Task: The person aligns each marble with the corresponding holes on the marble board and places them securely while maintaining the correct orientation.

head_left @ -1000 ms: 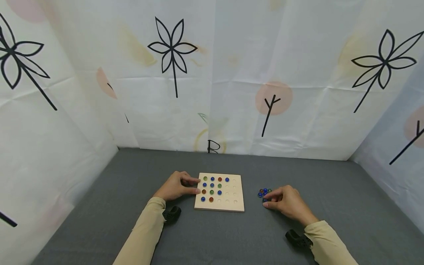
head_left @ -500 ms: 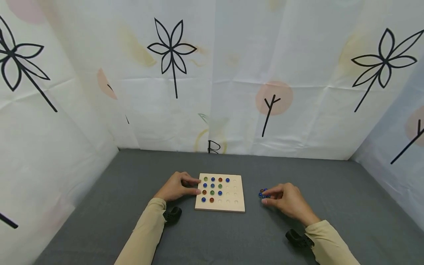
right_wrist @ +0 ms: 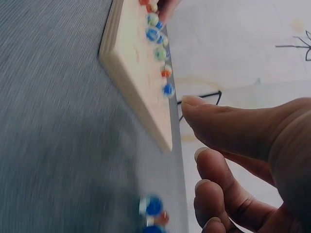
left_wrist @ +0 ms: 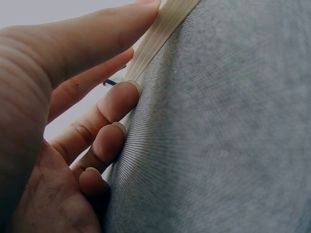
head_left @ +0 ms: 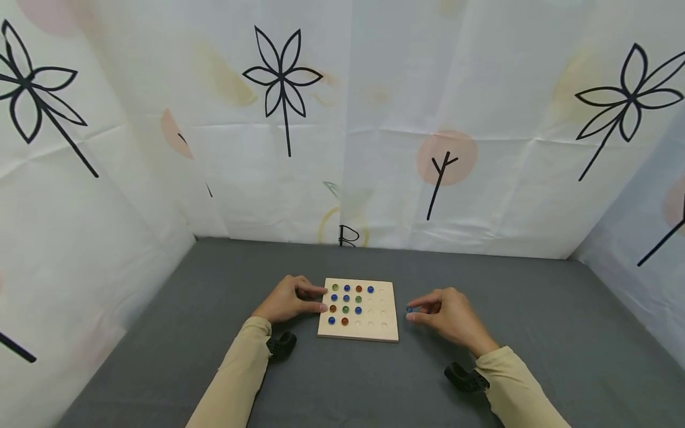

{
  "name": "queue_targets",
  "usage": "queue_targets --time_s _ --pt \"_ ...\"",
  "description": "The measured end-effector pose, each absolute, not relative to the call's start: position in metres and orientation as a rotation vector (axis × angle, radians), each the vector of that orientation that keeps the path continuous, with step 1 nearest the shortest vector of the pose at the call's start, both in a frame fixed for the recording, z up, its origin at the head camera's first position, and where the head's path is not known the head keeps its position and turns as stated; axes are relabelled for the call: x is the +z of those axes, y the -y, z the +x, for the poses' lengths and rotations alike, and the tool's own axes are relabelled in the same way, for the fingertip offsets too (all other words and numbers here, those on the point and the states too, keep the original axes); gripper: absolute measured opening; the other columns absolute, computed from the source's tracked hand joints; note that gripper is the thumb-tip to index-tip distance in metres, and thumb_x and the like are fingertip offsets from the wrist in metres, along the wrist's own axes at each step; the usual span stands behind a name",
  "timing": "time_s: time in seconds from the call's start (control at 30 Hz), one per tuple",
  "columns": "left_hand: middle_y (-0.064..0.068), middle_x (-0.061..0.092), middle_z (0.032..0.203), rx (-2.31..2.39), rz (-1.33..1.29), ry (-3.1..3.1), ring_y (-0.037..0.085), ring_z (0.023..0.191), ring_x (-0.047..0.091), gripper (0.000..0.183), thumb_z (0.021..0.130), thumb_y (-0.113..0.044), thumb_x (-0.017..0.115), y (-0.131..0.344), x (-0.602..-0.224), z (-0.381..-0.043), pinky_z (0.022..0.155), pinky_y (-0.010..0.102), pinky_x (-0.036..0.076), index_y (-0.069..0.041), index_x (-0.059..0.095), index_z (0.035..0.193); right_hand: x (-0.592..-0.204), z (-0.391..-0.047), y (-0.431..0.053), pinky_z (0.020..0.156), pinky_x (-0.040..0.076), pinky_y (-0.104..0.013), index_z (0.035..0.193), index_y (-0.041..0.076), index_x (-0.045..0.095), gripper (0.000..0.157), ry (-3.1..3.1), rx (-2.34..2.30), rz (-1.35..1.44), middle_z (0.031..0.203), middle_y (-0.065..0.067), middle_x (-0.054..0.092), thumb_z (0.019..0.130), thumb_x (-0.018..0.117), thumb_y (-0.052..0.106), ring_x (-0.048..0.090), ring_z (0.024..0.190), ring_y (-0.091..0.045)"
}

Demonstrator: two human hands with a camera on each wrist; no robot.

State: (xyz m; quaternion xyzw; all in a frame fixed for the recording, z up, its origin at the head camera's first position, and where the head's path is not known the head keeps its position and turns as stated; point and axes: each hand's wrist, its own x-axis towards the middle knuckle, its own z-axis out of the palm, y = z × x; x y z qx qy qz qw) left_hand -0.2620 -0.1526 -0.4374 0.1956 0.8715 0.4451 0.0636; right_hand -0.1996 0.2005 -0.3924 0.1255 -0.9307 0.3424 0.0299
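Note:
A square wooden board with rows of round hollows lies on the grey cloth. Blue, green, amber and red marbles fill its left side, and the bare hollows are to the right. My left hand rests its thumb and index fingertips on the board's left edge; in the left wrist view the other fingers are bent beside the wood. To the right of the board, my right hand pinches a blue marble between thumb and fingertips. In the right wrist view the thumb hides that marble.
Loose blue and red marbles lie on the cloth past the board's right corner; in the head view my right hand covers them. The grey tabletop runs back to white printed curtains.
My right hand has come away from the loose marbles, moving left toward the board with a blue marble in its fingertips. The left hand stays at the board's edge.

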Motion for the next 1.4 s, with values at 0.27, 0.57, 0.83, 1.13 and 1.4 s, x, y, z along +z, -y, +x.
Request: queue_targets --time_s 0.27,0.57,0.83,1.13,1.4 --pt "0.001 0.062 0.092 1.34 0.583 -2.631 0.02 0.076 0.046 0.04 0.081 -0.027 0.088 0.152 -0.437 -0.263 0.068 0.033 0.04 -0.014 0.079 0.118 -0.39 -0.204 -0.176 0.053 0.04 -0.028 0.096 0.012 0.083 0.015 2.862 1.12 0.411 0.075 0.003 0.059 0.082 0.087 0.016 0.049 0.064 -0.015" --pt "0.001 0.063 0.094 1.329 0.582 -2.636 0.02 0.077 0.047 0.04 0.082 -0.027 0.088 0.152 -0.437 -0.263 0.069 0.033 0.04 -0.014 0.079 0.118 -0.388 -0.209 -0.159 0.052 0.038 -0.026 0.095 0.01 0.083 0.015 2.826 1.202 0.503 0.07 0.005 0.059 0.082 0.086 0.015 0.049 0.06 -0.013" --pt "0.001 0.063 0.094 1.339 0.6 -2.631 0.02 0.077 0.046 0.04 0.082 -0.027 0.088 0.153 -0.438 -0.264 0.068 0.032 0.041 -0.014 0.079 0.118 -0.389 -0.208 -0.147 0.05 0.037 -0.026 0.096 0.009 0.083 0.016 2.77 1.197 0.64 0.07 0.007 0.061 0.083 0.086 0.019 0.047 0.057 -0.009" --pt "0.003 0.063 0.094 1.353 0.592 -2.619 0.02 0.077 0.046 0.04 0.082 -0.027 0.088 0.154 -0.438 -0.262 0.068 0.032 0.04 -0.012 0.079 0.117 -0.399 -0.209 -0.142 0.047 0.037 -0.025 0.095 0.009 0.083 0.013 2.799 1.235 0.638 0.07 0.006 0.061 0.083 0.085 0.014 0.047 0.053 -0.009" --pt "0.002 0.064 0.093 1.365 0.619 -2.618 0.02 0.076 0.047 0.039 0.082 -0.026 0.088 0.153 -0.438 -0.263 0.068 0.032 0.042 -0.012 0.079 0.118 -0.406 -0.209 -0.137 0.047 0.04 -0.026 0.097 0.009 0.082 0.013 2.814 1.239 0.686 0.068 0.007 0.063 0.085 0.084 0.014 0.05 0.051 -0.008"
